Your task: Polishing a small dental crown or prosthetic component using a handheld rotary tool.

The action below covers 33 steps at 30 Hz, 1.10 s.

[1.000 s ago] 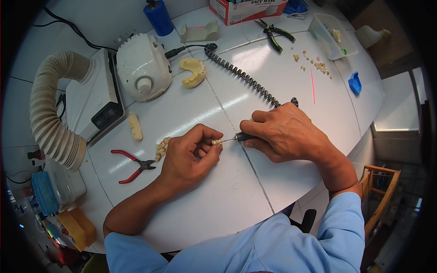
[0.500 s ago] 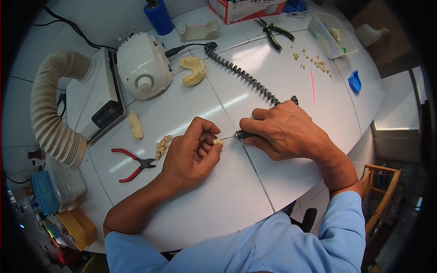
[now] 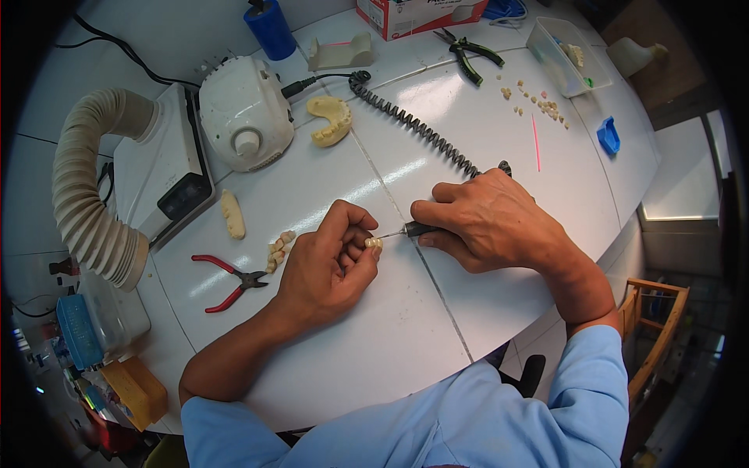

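Note:
My left hand [image 3: 331,265] pinches a small cream-coloured tooth piece [image 3: 374,242] between thumb and fingers, resting on the white table [image 3: 374,351]. My right hand [image 3: 488,222] grips a dark rotary handpiece [image 3: 421,228] whose thin bit touches the tooth piece. A black coiled cable [image 3: 413,125] runs from the handpiece back to the white motor unit [image 3: 246,113]. A short row of loose teeth [image 3: 277,249] lies just left of my left hand.
Red-handled pliers [image 3: 230,279] lie at the left. A yellow dental cast [image 3: 331,121], a beige wax strip [image 3: 232,214], a ribbed suction hose [image 3: 90,203], green pliers [image 3: 468,51], a clear tray [image 3: 563,56], scattered teeth [image 3: 538,103] and a blue piece [image 3: 608,136] sit farther back.
Both hands stay nearly in place; my left fingers have turned the tooth piece slightly against the bit. Nothing else has moved.

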Tool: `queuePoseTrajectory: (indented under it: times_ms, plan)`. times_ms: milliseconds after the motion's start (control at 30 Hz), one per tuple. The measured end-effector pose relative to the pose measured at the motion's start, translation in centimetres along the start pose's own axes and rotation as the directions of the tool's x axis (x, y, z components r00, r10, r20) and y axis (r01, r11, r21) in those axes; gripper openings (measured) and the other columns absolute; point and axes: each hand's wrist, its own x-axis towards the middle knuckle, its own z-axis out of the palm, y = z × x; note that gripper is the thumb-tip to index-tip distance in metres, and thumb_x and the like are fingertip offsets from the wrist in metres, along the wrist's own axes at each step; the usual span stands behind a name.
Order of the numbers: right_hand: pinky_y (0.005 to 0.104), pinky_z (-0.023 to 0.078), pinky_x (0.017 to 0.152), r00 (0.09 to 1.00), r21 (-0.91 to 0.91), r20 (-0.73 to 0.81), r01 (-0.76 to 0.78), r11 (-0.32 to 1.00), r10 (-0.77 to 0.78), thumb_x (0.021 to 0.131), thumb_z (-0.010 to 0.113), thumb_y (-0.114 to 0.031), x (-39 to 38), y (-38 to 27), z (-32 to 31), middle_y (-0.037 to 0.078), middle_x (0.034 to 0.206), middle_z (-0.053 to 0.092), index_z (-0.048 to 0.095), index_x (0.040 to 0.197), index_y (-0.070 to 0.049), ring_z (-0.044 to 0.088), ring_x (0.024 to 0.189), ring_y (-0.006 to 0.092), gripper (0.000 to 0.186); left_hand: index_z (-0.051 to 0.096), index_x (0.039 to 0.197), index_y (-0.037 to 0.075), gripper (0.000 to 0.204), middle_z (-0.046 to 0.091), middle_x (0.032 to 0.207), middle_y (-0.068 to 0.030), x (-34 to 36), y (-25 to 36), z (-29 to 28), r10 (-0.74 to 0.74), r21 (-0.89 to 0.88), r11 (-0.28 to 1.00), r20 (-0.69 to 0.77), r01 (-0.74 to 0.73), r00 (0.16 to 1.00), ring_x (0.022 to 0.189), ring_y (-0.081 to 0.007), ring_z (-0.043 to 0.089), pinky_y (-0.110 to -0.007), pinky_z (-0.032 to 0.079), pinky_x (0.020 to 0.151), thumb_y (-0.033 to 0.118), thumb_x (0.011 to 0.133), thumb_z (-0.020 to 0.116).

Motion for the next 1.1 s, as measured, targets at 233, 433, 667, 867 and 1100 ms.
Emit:
queuePoseTrajectory:
  times_ms: [233,433,667,867,1100]
  plan:
    - [0.0436,0.051,0.055,1.0,-0.005,-0.014,0.002,1.0,-0.003,0.103,0.072,-0.039,0.0,0.0,0.0,0.006,0.076,0.067,0.068,0.103,-0.014,0.069,0.06,0.0279,0.026,0.055,0.122,0.0,0.026,0.064,0.089,0.0,0.1,0.1,0.0,0.011,0.019,1.0,0.001,-0.011,1.0,0.076,-0.003,0.051,-0.021,0.043,0.069,0.003,0.101,0.069]
    - [0.0442,0.051,0.055,0.999,-0.014,0.031,0.032,0.999,-0.032,0.104,0.072,-0.039,0.1,0.2,-0.2,0.006,0.077,0.068,0.068,0.104,-0.013,0.069,0.06,0.0291,0.026,0.055,0.122,0.0,0.025,0.064,0.088,0.0006,0.1,0.1,0.0,0.009,0.033,0.999,-0.004,-0.009,1.0,0.074,-0.0031,0.051,-0.022,0.043,0.068,0.004,0.101,0.069]
    - [0.0444,0.051,0.055,0.999,-0.009,0.022,0.03,1.0,-0.03,0.103,0.072,-0.039,0.0,0.2,-0.4,0.007,0.078,0.068,0.068,0.106,-0.014,0.069,0.061,0.0288,0.026,0.057,0.117,0.0,0.02,0.068,0.089,-0.0013,0.0,0.1,-0.1,0.042,0.057,0.997,0.005,-0.043,0.999,0.074,-0.0032,0.056,-0.022,0.044,0.065,0.003,0.101,0.069]
    - [0.0436,0.051,0.056,0.999,-0.011,0.019,0.028,1.0,-0.028,0.104,0.071,-0.039,0.0,0.1,-0.3,0.006,0.077,0.067,0.068,0.106,-0.014,0.069,0.061,0.0282,0.026,0.058,0.112,-0.002,0.009,0.075,0.094,-0.0088,0.1,-1.0,0.0,0.062,0.0,0.998,0.018,-0.062,0.998,0.078,-0.0082,0.07,-0.023,0.054,0.068,0.002,0.106,0.064]
    - [0.0434,0.05,0.055,0.999,-0.003,-0.006,0.033,0.999,-0.033,0.105,0.07,-0.04,-0.1,0.4,-0.1,0.005,0.076,0.066,0.068,0.106,-0.014,0.068,0.059,0.0279,0.026,0.058,0.104,-0.004,0.007,0.077,0.092,-0.0172,0.1,-0.7,0.1,0.092,-0.096,0.991,-0.033,-0.095,0.995,0.082,-0.0195,0.08,-0.029,0.063,0.071,0.001,0.106,0.062]
